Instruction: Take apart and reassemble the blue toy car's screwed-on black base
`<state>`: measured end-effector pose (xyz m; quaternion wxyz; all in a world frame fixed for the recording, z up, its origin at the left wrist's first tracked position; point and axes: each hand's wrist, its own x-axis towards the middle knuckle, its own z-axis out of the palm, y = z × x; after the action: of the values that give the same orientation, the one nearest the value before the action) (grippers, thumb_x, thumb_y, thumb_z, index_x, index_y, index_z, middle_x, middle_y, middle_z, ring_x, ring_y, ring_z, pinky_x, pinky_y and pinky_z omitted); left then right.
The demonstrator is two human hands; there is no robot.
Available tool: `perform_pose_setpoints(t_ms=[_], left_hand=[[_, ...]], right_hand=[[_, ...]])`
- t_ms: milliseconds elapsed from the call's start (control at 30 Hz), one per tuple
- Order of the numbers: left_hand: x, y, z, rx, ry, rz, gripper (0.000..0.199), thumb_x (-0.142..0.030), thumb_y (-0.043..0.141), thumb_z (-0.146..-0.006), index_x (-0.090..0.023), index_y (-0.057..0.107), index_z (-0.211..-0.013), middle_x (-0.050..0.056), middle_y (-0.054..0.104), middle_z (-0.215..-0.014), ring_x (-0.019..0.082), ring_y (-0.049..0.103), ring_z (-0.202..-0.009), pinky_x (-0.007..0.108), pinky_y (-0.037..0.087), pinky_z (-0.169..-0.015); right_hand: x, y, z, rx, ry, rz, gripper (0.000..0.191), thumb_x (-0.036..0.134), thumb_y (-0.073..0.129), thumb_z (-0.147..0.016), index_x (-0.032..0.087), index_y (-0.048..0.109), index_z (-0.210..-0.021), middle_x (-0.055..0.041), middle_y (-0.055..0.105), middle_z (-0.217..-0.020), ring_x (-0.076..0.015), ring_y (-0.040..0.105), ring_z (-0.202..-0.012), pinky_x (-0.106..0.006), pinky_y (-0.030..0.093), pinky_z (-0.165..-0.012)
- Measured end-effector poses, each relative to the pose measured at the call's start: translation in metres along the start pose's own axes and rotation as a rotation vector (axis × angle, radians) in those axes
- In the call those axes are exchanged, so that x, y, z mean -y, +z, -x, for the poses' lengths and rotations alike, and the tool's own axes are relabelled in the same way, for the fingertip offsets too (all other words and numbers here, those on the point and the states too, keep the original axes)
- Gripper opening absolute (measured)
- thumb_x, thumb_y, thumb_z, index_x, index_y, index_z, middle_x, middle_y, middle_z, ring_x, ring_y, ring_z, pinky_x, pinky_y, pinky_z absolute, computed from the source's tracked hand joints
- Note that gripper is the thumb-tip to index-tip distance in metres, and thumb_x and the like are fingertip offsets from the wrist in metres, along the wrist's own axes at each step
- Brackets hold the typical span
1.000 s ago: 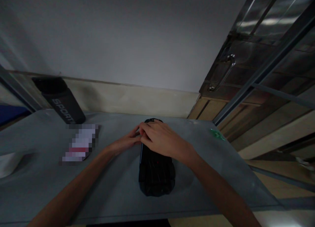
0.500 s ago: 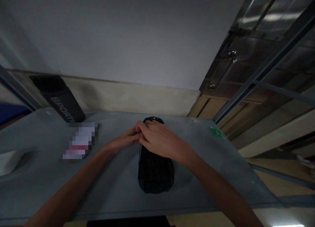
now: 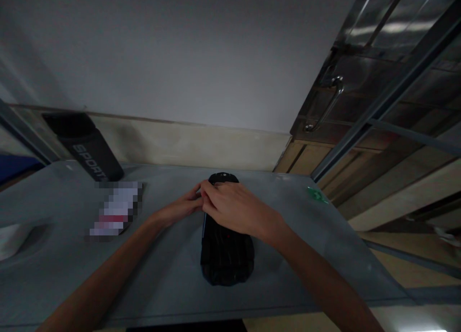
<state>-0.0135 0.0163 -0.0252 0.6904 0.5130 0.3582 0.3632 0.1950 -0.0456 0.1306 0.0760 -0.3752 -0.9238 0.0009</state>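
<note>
A black toy car (image 3: 227,255) lies on the grey table, long and rounded at both ends, with what looks like its underside up. Across its upper half rests my right hand (image 3: 234,208), the fingers bent and pressed together at the car's left edge. My left hand (image 3: 182,208) comes in from the left, and its closed fingertips meet those of the right hand at that same edge. Whatever is pinched between the fingertips is hidden.
On the left stands a dark bottle (image 3: 91,152) marked SPORT, near a blurred-out flat item (image 3: 117,209) and a white object (image 3: 12,240). A green crumpled wrapper (image 3: 317,195) lies by the right edge of the table (image 3: 165,269). A wall (image 3: 187,140) rises behind.
The right hand's fingers have shifted slightly toward the car's left edge, showing more of its far end. The left hand stays nearly in place. The view has tilted a little.
</note>
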Motion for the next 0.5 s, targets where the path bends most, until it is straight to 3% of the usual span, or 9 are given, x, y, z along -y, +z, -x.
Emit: perform_pose_setpoints(t_ms=[167,400,500], left_hand=[[-0.0020,0.0007,0.0025,-0.039,-0.024,-0.001,0.103,-0.039,0.095,-0.078,-0.030,0.044,-0.167,0.011,0.063,-0.160,0.032,0.058,-0.144,0.040,0.043,-0.118],[0.0013,-0.0012,0.0001,-0.010,-0.010,0.052,0.092,-0.046,0.096,-0.079,-0.034,0.054,-0.160,0.008,0.069,-0.154,0.032,0.060,-0.143,0.041,0.046,-0.117],[0.0019,-0.0006,-0.0007,-0.028,-0.017,0.044,0.096,-0.043,0.096,-0.079,-0.033,0.051,-0.163,0.008,0.073,-0.147,0.033,0.062,-0.140,0.042,0.047,-0.117]], right_hand=[[-0.0026,-0.0020,0.0025,0.046,-0.057,-0.018,0.027,0.012,0.047,-0.110,0.014,0.065,-0.129,-0.0121,0.081,-0.103,-0.0217,0.073,-0.085,-0.034,0.044,-0.071],[-0.0055,-0.0023,-0.0044,0.037,0.050,0.045,0.031,0.035,0.046,-0.118,0.016,0.069,-0.127,-0.0114,0.082,-0.096,-0.0244,0.076,-0.084,-0.034,0.042,-0.069],[-0.0045,-0.0024,-0.0039,0.028,0.040,0.054,0.033,0.032,0.042,-0.119,0.016,0.071,-0.124,-0.0117,0.082,-0.097,-0.0237,0.075,-0.084,-0.034,0.042,-0.070]])
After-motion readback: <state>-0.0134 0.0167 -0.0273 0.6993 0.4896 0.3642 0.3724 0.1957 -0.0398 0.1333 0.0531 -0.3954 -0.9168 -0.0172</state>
